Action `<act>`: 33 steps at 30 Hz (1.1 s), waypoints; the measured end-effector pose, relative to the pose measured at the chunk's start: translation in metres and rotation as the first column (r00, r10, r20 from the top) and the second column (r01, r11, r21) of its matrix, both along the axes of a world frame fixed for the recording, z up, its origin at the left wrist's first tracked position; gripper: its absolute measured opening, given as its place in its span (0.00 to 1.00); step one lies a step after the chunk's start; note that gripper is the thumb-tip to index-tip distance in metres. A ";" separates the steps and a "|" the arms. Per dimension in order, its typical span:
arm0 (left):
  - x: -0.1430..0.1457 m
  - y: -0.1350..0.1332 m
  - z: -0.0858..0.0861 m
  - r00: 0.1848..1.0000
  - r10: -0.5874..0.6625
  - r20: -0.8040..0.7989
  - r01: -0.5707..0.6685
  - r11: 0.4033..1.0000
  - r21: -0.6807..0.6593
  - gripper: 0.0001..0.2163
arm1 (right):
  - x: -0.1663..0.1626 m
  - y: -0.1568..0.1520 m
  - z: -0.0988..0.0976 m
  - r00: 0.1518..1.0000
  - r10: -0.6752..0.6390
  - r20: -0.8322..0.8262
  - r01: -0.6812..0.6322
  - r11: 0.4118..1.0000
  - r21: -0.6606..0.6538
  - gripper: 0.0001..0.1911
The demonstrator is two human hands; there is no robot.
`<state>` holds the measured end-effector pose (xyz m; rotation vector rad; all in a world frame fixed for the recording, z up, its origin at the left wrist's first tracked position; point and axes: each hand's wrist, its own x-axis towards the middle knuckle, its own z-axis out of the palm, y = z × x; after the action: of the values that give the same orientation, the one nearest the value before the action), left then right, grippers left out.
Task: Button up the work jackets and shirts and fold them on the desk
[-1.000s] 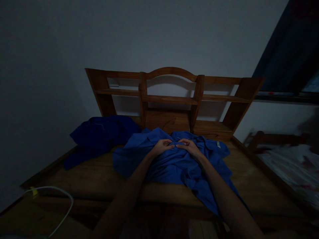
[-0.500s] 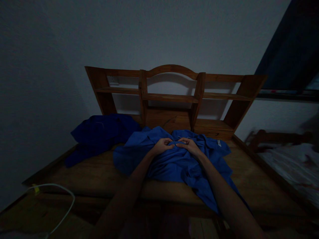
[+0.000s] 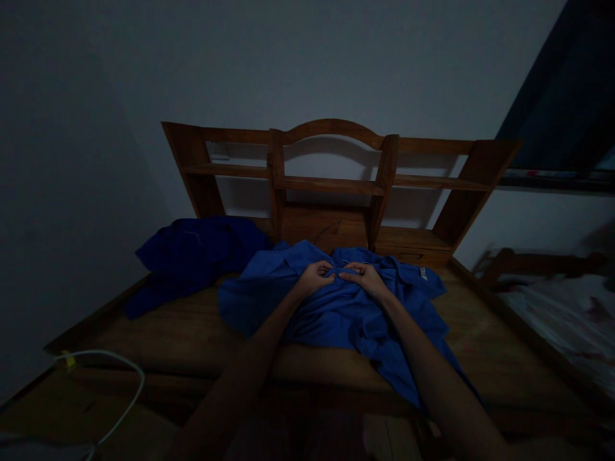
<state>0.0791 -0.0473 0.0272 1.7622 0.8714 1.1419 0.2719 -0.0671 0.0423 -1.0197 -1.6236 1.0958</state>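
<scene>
A crumpled blue shirt [image 3: 336, 320] lies spread over the wooden desk [image 3: 192, 339], one part of it hanging over the front edge at the right. My left hand [image 3: 314, 278] pinches a fold near the shirt's middle between thumb and fingers. Close beside it, my right hand [image 3: 368, 280] pinches the same fold, thumb toward the left hand. The small detail between the fingertips is too dark to make out. A white label [image 3: 423, 273] shows on the shirt's right part. To the left lies a darker blue garment [image 3: 202, 256], bunched up and apart from my hands.
A wooden shelf unit [image 3: 331, 186] stands at the back of the desk against the wall. A white cable [image 3: 137, 368] with a yellow tag curves at the lower left. At the right are a wooden frame [image 3: 538, 264] and pale bedding or plastic [image 3: 567, 314].
Both hands stay pinched on the shirt's fold with barely any finger movement. The view has shifted slightly.
</scene>
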 end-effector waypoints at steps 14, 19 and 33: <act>0.006 -0.001 -0.006 0.974 0.212 -0.083 -0.202 0.972 0.118 0.11 | -0.005 0.003 -0.003 0.987 -0.088 0.134 0.040 0.945 0.324 0.17; 0.007 -0.002 -0.005 0.981 0.192 -0.011 -0.190 0.977 0.092 0.11 | -0.004 0.002 -0.001 0.986 -0.084 0.147 0.027 0.936 0.351 0.15; 0.009 -0.009 -0.003 0.973 0.225 -0.046 -0.208 0.949 0.238 0.07 | 0.000 0.008 -0.008 0.985 -0.057 0.163 0.003 0.951 0.309 0.13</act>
<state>0.0884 -0.0566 0.0244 1.9431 1.0303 1.3766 0.2715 -0.0594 0.0348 -0.9449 -1.8412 0.7188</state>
